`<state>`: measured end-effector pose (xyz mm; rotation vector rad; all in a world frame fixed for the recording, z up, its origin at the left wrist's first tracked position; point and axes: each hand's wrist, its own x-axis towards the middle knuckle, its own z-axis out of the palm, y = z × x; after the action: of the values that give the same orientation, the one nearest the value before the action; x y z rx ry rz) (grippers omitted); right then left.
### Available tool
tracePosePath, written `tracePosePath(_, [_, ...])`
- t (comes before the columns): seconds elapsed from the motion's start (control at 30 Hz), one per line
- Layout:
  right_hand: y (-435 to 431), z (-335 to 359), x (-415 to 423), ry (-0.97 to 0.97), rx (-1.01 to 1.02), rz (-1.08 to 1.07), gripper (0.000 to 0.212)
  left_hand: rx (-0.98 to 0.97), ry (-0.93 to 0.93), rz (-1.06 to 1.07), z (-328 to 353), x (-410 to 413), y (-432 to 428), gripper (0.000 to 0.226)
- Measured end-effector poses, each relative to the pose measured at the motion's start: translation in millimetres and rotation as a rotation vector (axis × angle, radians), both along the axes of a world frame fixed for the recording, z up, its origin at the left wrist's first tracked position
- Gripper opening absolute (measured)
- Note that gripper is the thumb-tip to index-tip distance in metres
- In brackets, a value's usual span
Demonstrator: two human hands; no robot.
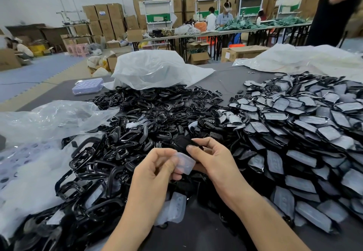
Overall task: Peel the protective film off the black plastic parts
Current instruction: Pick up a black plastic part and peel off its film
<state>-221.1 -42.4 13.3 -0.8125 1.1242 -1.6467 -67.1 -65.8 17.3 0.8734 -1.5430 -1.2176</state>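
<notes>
- Film [184,163], pale and translucent, is pinched between the thumb and fingers of the left hand [155,170].
- Right hand [212,158] grips a black part [180,142], touching the film, over the table [225,78].
- Film-covered parts [304,132] are heaped on the right, bare black frames [121,132] on the left.
- Loose film scrap [174,209] lies between the forearms.
</notes>
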Motion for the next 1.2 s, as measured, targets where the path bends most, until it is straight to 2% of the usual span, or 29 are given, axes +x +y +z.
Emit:
tracePosePath(0.1, [1,1,2,0.076,-0.009,0.039,0.013,0.036,0.058,0.084,-2,0,-4,0.005])
tracePosePath(0.27, [5,4,7,0.147,-0.023,0.137,0.016,0.075,0.171,0.128,-2,0,-8,0.012])
tracePosePath(0.33, [6,5,9,0.16,-0.031,0.156,0.017,0.061,0.169,0.118,-1,2,-7,0.003])
tracePosePath(0.47, [6,4,10,0.154,-0.055,0.153,0.011,0.025,0.095,0.149,-5,4,-7,0.014])
tracePosePath(0.57, [6,3,11,0.142,-0.07,0.166,0.011,0.011,0.131,0.142,-3,3,-7,0.014])
tracePosePath(0.73, [5,5,12,0.062,-0.09,0.215,0.032,0.005,0.153,0.123,-3,4,-10,0.018])
tracePosePath(0.87, [4,2,10,0.184,-0.101,0.123,0.014,0.049,0.183,0.079,-4,2,-9,0.008])
tracePosePath(1.03, [4,3,5,0.208,-0.096,0.063,0.005,0.063,0.122,-0.052,0,1,-5,0.013])
tracePosePath(1.2, [5,5,4,0.194,-0.113,0.068,0.011,0.054,0.032,-0.085,3,6,-7,0.014])
